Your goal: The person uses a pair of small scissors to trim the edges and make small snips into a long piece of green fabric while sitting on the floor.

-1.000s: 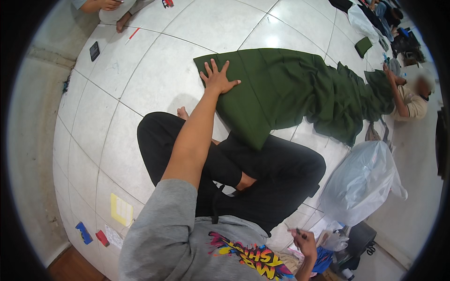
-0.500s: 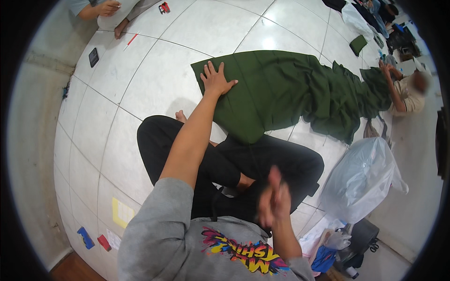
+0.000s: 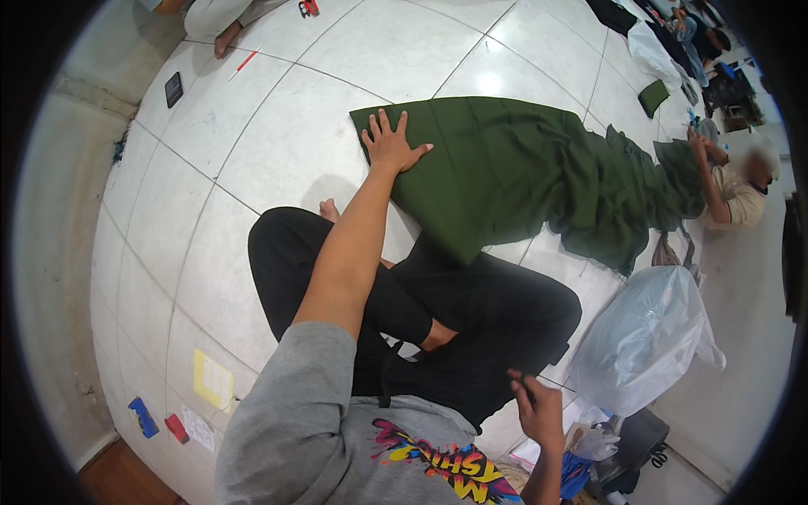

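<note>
A long piece of dark green cloth (image 3: 488, 168) lies across the floor in front of me, smooth at its left end and bunched into folds toward the right. My left hand (image 3: 391, 150) rests on its far left corner, palm down with fingers spread. One corner of the fabric reaches over my crossed legs in black trousers (image 3: 488, 290). Low at my right side, away from the cloth, is my right hand (image 3: 541, 411), its fingers curled together. Something small and dark shows at those fingertips, too small to name.
A stuffed white plastic bag (image 3: 644, 337) stands at my right. Another person (image 3: 732, 189) sits at the cloth's far right end, hands near it. A phone (image 3: 173, 89), a red-and-white pen-like stick (image 3: 244, 64), a yellow sheet (image 3: 213, 379) and a blue object (image 3: 144, 417) lie on the left floor.
My right hand has moved down and to the right, from in front of my body to beside my right thigh. My left hand stays on the cloth. The whole view has shifted slightly.
</note>
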The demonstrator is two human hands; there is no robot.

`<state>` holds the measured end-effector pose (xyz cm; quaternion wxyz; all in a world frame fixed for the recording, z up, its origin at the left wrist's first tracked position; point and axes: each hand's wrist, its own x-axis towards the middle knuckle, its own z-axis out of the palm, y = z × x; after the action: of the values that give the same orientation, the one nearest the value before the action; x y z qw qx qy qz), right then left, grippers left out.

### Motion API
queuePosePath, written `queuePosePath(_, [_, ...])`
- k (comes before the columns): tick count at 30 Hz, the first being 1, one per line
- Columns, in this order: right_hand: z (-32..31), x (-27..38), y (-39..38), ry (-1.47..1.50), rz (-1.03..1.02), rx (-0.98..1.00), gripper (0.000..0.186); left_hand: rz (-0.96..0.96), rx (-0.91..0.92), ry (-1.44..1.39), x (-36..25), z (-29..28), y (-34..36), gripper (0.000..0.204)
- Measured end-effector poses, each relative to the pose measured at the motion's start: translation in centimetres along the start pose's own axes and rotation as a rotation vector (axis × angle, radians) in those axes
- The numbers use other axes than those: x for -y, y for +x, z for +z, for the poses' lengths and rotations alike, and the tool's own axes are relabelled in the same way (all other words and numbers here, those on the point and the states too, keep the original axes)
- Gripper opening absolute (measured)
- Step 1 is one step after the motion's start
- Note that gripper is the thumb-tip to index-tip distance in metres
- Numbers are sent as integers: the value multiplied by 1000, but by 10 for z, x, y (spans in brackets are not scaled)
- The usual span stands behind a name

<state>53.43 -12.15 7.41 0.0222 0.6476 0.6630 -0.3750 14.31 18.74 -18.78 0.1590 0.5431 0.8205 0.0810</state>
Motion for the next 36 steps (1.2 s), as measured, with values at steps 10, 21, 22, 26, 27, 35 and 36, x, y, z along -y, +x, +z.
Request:
queuePosePath(10, [19,-129,-134,847,623,277,30,-4,20,-10,5,2,3,112])
queuePosePath(21, [25,56,12,1824,-252,-128,37,7,91,34,-5,3,5,115])
queuePosePath(22, [9,75,43,1537,-227,-364,42,15,80,37,-2,4,4,115])
queuePosePath(26, [-43,35,75,-201,-188,-593,34,16,71,8,13,4,8,115])
queuePosePath(27, [-51,21,59,-340,-114,-505,32,17,77,0,12,2,6,115])
queuePosePath(35, [-25,-68,-66,172,240,-22,23,15,104,35,8,5,9,114])
queuePosePath(36, [-20,-100,-84,278,368,19,24,12,100,44,10,5,10,114])
